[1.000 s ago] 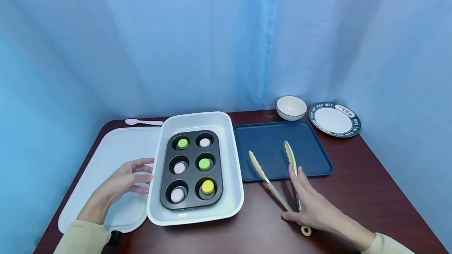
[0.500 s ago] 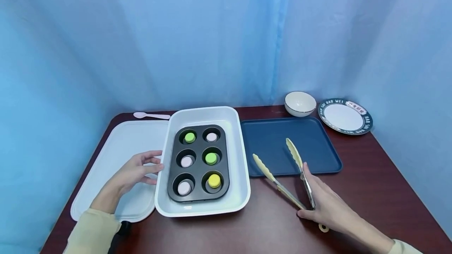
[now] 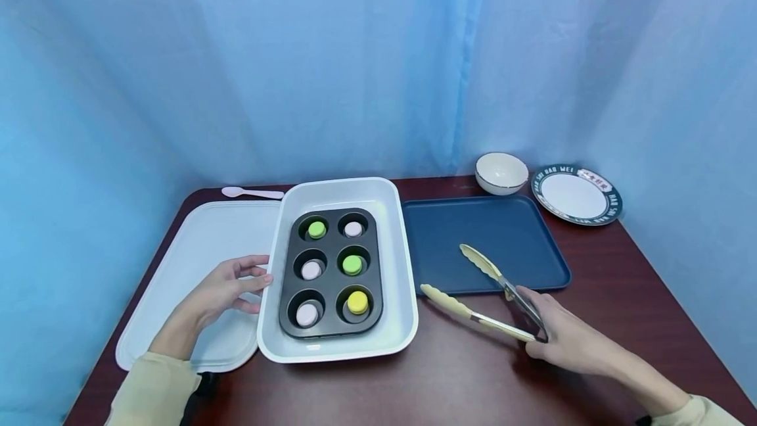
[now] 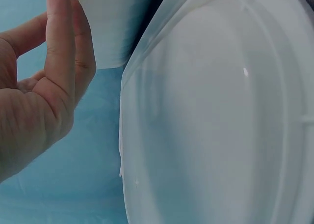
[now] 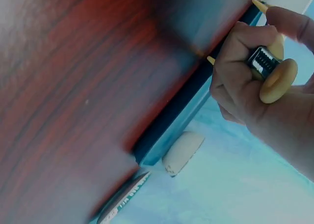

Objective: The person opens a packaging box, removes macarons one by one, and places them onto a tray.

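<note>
The tongs [image 3: 499,327] are in the right hand [image 3: 570,340], whose thumb and fingers grip the two arms near the hinge end. The arms stand spread, with one pale yellow tip above the blue tray [image 3: 449,235] and the other by the tray's near left corner; whether either tip touches anything cannot be told.

The left hand [image 3: 229,289] is ungripped, its loosely bent fingers resting against the left side of the white tub [image 3: 397,281]. In the tub lies a dark muffin tin [image 3: 331,267] with six cups, each containing one round macaron. The far row has green [image 3: 317,229] on the left and pale pink on the right, the middle row pale pink and green, the near row pale pink and yellow.

Left of the tub lies a white lid [image 3: 207,242], with a pink spoon [image 3: 254,193] behind it. A white bowl [image 3: 501,173] stands just behind the tray, beside a green-rimmed plate [image 3: 572,196]. A blue curtain [image 3: 331,64] hangs behind the dark red desk [image 3: 378,393].
</note>
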### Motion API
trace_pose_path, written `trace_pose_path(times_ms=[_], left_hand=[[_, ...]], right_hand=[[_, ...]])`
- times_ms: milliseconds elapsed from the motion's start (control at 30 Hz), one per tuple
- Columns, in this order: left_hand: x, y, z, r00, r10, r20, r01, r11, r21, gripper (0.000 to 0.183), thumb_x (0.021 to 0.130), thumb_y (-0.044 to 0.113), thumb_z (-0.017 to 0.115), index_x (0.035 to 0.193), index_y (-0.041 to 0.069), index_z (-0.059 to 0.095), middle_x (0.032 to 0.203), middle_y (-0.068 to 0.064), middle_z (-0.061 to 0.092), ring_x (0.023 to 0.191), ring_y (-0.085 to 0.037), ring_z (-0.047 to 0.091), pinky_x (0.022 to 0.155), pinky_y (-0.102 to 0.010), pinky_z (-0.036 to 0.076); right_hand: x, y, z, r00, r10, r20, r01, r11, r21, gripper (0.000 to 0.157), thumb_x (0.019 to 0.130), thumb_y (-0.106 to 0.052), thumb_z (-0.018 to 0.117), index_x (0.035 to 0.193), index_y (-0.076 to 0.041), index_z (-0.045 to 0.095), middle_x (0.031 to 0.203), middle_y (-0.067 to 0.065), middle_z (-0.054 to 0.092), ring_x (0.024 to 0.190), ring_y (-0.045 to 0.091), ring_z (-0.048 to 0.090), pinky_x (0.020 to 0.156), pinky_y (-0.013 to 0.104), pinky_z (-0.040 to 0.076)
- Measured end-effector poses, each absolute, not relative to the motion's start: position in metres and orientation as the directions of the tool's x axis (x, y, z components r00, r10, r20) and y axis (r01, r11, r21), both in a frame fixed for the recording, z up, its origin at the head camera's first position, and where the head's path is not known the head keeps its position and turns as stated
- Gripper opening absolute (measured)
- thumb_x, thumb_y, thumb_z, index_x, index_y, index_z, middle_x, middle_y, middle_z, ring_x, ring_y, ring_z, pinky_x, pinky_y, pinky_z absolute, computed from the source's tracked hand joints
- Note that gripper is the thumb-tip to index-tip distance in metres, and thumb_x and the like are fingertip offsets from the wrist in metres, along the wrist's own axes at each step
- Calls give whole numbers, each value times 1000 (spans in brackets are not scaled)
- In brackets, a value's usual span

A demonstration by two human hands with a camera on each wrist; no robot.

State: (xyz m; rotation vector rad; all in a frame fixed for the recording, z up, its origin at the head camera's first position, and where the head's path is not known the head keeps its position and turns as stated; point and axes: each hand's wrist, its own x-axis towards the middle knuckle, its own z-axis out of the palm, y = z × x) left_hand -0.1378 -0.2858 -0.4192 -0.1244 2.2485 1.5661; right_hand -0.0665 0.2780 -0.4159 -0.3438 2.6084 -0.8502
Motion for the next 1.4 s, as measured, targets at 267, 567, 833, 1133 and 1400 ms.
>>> trace_pose_path(times_ms=[267, 567, 833, 1133, 1400], left_hand=[[-138, -284, -421, -915, 155, -372, -299, 359, 884, 63, 97, 21, 72, 150, 1, 44, 117, -20, 55, 93, -27, 68, 73, -44, 63], [-136, -286, -419, -915, 143, -377, -302, 374, 877, 64, 97, 21, 72, 150, 0, 43, 116, -19, 55, 92, -25, 68, 73, -43, 63], [-137, -286, -416, -916, 154, -369, -293, 369, 882, 64, 97, 21, 72, 150, -1, 43, 115, -19, 55, 92, -26, 68, 73, -43, 63], [-143, -281, -416, -919, 168, -358, -282, 356, 891, 64, 97, 21, 72, 150, -1, 43, 115, -19, 56, 92, -26, 67, 73, -44, 63], [-141, -284, -413, -918, 172, -357, -273, 379, 884, 68, 95, 18, 73, 152, -1, 40, 117, -20, 54, 89, -25, 68, 73, -44, 63]], right_hand=[[-70, 285, -410, -926, -288, -245, -106, 820, -563, 99, 79, -47, 85, 146, 10, 41, 118, 21, 61, 95, 24, 66, 73, 37, 57], [-76, 286, -404, -908, -314, -279, -133, 845, -518, 92, 81, -45, 84, 146, 8, 46, 86, -4, 64, 71, 8, 56, 54, 25, 45], [-74, 286, -399, -923, -353, -156, -262, 870, -419, 82, 78, -46, 85, 139, 1, 58, 118, 11, 64, 96, 23, 61, 69, 34, 54], [-80, 292, -389, -921, -344, -184, -240, 872, -426, 87, 80, -52, 81, 141, 5, 55, 131, 24, 63, 120, 42, 60, 86, 53, 57], [-76, 280, -404, -925, -361, -123, -294, 881, -372, 96, 79, -52, 83, 146, 6, 48, 114, 12, 62, 84, 12, 62, 67, 33, 56]])
